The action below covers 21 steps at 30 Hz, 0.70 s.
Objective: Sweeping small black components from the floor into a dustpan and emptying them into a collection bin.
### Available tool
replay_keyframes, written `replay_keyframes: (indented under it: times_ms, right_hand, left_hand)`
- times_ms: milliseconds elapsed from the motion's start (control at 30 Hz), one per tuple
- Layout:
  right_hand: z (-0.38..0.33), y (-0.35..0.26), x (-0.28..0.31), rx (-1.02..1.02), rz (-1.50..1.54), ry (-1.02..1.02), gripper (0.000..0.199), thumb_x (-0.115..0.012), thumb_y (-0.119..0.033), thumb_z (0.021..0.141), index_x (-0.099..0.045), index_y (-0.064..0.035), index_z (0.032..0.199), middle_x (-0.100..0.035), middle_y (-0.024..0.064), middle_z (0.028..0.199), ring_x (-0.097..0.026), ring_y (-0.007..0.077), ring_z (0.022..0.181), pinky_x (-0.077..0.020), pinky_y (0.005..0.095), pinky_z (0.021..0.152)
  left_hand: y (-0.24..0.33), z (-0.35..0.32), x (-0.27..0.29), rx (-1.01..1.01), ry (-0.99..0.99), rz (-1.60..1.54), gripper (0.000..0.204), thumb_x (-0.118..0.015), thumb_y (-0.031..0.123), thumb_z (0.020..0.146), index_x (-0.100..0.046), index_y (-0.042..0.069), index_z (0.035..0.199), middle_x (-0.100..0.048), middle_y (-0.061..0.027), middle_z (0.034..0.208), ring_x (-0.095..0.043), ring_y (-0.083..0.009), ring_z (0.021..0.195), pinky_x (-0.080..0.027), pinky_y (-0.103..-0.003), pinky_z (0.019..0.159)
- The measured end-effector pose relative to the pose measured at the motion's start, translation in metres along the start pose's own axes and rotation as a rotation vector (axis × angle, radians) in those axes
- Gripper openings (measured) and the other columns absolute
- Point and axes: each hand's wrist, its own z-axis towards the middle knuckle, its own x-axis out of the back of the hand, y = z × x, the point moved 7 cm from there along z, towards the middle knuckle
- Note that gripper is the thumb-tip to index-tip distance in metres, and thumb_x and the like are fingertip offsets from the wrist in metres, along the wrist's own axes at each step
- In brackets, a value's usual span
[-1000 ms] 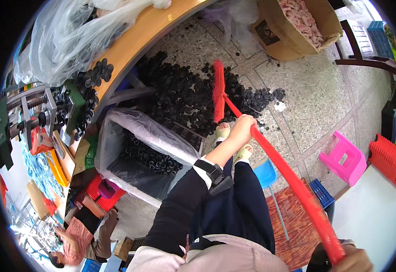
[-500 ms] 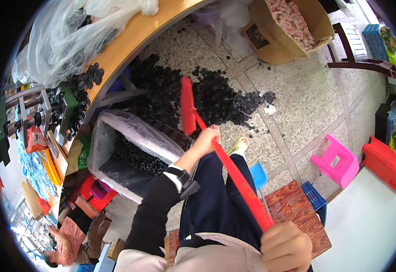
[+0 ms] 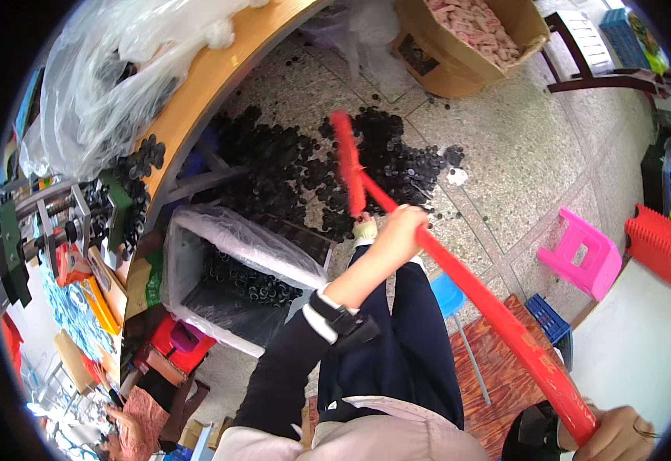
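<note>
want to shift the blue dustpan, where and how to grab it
Probably by the free end of its thin grey handle, from the person's right: the handle runs back from the blue pan toward the person, ending right of their legs. The right hand grips the red broom, so it would need freeing.

Red broom [image 3: 466, 279]: one, gripped by left hand [image 3: 403, 233] and right hand [image 3: 616, 436]. Beyond the left hand: black discs [image 3: 274, 165], more than I can count; white piece [image 3: 457, 176], one; cardboard box [image 3: 458, 73], one. Left of that hand: plastic-lined bin [image 3: 235, 238], one. Right of it: blue dustpan [image 3: 447, 296], one. Beyond the right hand: pink stool [image 3: 596, 265], one; red ribbed tray [image 3: 662, 250], one; blue crates [image 3: 548, 319], two.
</note>
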Motion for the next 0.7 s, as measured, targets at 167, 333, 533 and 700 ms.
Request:
replay_keyframes:
  times_ms: [167,333,533,700]
  right_hand:
    - [-0.084,0.008,-0.026,0.257,-0.390,0.672,0.012,-0.048,-0.016,0.075,-0.052,-0.0100,0.065,-0.052,0.0062,0.062,-0.046,0.0179,0.049,-0.0385,0.0315,0.042]
    - [-0.046,0.097,-0.021,-0.389,-0.062,0.247,0.028,-0.056,-0.001,0.063,-0.036,-0.0083,0.046,-0.035,0.0051,0.043,-0.036,0.0222,0.036,-0.0250,0.0325,0.038]
    - [-0.102,0.028,0.020,-0.295,-0.102,0.342,0.016,-0.052,-0.002,0.058,-0.043,-0.0013,0.045,-0.044,0.0069,0.045,-0.041,0.0195,0.034,-0.0310,0.0283,0.035]
    - [-0.158,-0.024,0.051,-0.271,-0.117,0.547,0.025,-0.048,-0.006,0.065,-0.043,-0.0032,0.041,-0.041,0.0061,0.038,-0.040,0.0193,0.029,-0.0367,0.0288,0.036]
  left_hand:
    - [-0.035,-0.040,0.018,0.123,0.003,0.052,0.016,-0.057,0.001,0.053,-0.041,0.004,0.053,-0.045,-0.0093,0.054,-0.049,-0.0286,0.056,-0.037,-0.034,0.051]
    - [-0.132,-0.103,-0.006,0.203,0.073,0.103,0.016,-0.057,0.004,0.051,-0.042,0.006,0.050,-0.046,-0.0062,0.051,-0.050,-0.0232,0.053,-0.037,-0.031,0.050]
    - [-0.083,-0.020,-0.103,0.062,-0.094,0.083,0.014,-0.058,0.006,0.056,-0.044,0.003,0.053,-0.047,-0.0125,0.053,-0.051,-0.0292,0.053,-0.038,-0.034,0.049]
    - [-0.052,-0.009,-0.131,0.138,-0.279,0.157,0.011,-0.056,0.002,0.059,-0.046,0.001,0.054,-0.049,-0.0163,0.054,-0.053,-0.0317,0.056,-0.039,-0.036,0.050]
